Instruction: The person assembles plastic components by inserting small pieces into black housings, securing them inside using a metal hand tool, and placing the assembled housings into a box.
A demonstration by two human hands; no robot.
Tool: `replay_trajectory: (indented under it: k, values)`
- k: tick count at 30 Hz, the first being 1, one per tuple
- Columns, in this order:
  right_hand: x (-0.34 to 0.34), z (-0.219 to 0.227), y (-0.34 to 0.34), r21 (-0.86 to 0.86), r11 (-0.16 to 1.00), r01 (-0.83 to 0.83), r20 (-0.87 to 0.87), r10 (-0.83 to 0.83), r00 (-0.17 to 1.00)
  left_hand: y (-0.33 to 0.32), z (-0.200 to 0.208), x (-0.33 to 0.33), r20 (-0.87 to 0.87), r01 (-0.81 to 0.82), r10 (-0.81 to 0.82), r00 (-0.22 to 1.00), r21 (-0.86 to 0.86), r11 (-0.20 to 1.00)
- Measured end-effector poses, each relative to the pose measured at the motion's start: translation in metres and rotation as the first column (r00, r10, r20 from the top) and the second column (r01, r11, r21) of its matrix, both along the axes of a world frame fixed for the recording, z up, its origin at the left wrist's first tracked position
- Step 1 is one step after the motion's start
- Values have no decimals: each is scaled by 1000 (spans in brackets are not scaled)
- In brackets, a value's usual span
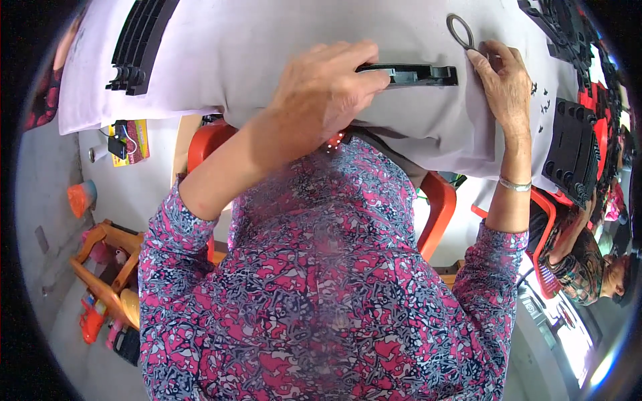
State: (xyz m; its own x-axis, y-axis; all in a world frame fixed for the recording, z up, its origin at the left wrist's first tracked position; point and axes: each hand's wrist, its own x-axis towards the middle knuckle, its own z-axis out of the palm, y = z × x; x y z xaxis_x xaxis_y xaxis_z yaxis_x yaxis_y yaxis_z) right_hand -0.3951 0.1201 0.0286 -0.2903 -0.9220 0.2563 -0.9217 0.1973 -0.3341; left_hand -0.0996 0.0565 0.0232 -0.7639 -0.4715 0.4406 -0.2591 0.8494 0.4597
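Observation:
My left hand (334, 83) is closed around one end of a long, narrow black plastic part (422, 75), held just above the pale cloth-covered table (267, 33). The part's other end, with a small notched block, points to the right. My right hand (501, 77) pinches a dark grey ring (470, 41) between thumb and fingers. Most of this ring shows beyond the fingertips; whether it belongs to a larger tool is hidden. The two hands are apart, and the ring does not touch the black part.
A curved, ribbed black part (137, 50) lies at the far left. More black parts (570, 144) are stacked at the right edge, near small black scraps (543, 103). Another person (578, 260) sits at the right; a plaid sleeve (47, 97) shows at the left. A red chair (438, 210) is behind me.

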Motion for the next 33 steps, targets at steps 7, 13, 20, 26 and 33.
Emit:
replay_trajectory:
  k: [7,13,20,26,33]
  values:
    - [0,-15,-16,5,999,44,40,-45,998,18,-2,-5,88,-135,130,988,55,989]
    - [-10,-14,-23,61,994,86,321,-101,942,21,-8,-6,46,-158,155,987,62,986]
    - [-26,-26,-27,68,993,-97,625,33,780,23,-9,-7,41,-164,162,986,73,984]
    - [9,-4,-24,40,999,-26,347,10,938,27,-15,-8,-19,-178,180,983,86,980]
    - [85,81,-33,-352,877,328,846,148,512,26,-13,-9,0,-156,157,988,105,982]
